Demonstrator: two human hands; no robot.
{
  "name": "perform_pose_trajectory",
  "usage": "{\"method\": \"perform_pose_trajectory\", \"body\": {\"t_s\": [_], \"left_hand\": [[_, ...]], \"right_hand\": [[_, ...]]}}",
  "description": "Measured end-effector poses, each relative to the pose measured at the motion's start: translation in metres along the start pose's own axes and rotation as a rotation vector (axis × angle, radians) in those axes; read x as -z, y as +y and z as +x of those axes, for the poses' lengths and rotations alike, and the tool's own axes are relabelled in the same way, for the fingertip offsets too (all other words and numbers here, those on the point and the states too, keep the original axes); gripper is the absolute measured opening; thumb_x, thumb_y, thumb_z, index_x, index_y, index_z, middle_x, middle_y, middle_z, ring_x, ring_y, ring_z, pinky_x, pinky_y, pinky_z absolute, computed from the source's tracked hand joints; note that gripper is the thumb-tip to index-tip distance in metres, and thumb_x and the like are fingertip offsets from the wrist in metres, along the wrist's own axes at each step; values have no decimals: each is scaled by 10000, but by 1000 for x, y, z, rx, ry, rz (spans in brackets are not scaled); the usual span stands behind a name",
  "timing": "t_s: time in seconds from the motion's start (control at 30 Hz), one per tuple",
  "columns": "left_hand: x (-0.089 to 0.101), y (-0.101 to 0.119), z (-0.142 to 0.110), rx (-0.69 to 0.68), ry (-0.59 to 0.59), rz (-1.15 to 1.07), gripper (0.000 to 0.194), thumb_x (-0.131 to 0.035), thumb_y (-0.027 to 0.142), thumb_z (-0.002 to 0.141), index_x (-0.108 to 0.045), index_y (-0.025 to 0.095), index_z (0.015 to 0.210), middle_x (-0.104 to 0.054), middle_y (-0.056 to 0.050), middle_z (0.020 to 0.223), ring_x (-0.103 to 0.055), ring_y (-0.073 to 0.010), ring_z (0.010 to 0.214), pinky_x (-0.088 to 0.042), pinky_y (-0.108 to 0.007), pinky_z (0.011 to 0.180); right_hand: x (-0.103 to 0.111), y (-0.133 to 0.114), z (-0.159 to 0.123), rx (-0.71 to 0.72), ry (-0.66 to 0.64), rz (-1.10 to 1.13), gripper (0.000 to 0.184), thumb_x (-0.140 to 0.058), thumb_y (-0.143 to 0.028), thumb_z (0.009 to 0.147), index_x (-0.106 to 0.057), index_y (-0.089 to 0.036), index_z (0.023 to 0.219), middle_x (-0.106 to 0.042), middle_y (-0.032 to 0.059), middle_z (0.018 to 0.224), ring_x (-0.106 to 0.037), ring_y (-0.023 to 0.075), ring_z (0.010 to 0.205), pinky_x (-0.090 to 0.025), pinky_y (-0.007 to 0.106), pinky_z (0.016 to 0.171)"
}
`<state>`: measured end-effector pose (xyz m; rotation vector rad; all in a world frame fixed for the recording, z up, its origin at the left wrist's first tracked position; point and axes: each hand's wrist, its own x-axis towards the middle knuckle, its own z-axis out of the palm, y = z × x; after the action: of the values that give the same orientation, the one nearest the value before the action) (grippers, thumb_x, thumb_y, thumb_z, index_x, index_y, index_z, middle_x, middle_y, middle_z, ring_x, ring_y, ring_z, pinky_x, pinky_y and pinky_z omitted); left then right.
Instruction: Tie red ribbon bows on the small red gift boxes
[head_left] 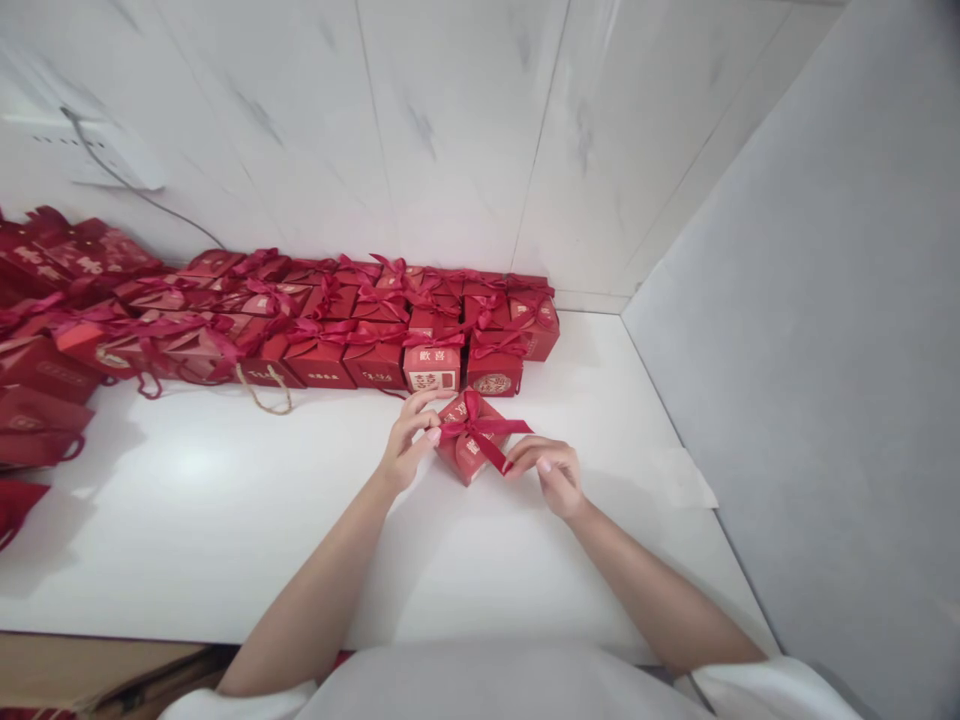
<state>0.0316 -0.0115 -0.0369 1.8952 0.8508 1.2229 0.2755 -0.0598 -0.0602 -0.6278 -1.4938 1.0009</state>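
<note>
A small red gift box (469,450) with a dark red ribbon bow (480,425) rests tilted on the white table (225,500) in front of me. My left hand (409,440) grips the box's left side, fingers curled around its top corner. My right hand (551,470) pinches the loose ribbon tail (499,458) at the box's right side. Behind them stand rows of matching red ribboned boxes (375,330) against the wall.
Flat red paper bags (45,380) pile up at the far left. A white power strip (112,155) with a cable hangs on the marble wall. A grey panel (810,350) closes off the right side. A cardboard box (90,675) sits below the table's front edge.
</note>
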Motion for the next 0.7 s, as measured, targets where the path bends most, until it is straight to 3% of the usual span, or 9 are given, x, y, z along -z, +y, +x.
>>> {"method": "perform_pose_trajectory", "body": {"t_s": [0.33, 0.5, 0.7], "left_hand": [[-4, -1, 1, 174, 161, -50, 330, -582, 406, 889, -484, 188, 662, -608, -92, 1236, -539, -272, 1193, -351, -498, 1092], [-7, 2, 2, 282, 156, -160, 260, -659, 423, 835, -538, 193, 833, -623, -102, 1198, -569, -274, 1159, -425, -448, 1014], [-13, 12, 1, 384, 176, -148, 379, -705, 426, 801, -562, 217, 1082, -607, -70, 1183, -594, -229, 1101, -472, -357, 952]], "right_hand": [[-17, 1, -5, -95, -301, -80, 359, -488, -364, 977, -754, -190, 810, -766, 86, 846, -720, 197, 795, -565, 318, 742], [-29, 4, -7, -128, -382, -161, 368, -493, -413, 966, -743, -188, 816, -763, 82, 836, -719, 197, 805, -573, 313, 755], [-25, 20, -6, -464, -646, -185, 446, -528, -457, 941, -723, -160, 672, -742, 62, 740, -684, 158, 678, -535, 268, 656]]}}
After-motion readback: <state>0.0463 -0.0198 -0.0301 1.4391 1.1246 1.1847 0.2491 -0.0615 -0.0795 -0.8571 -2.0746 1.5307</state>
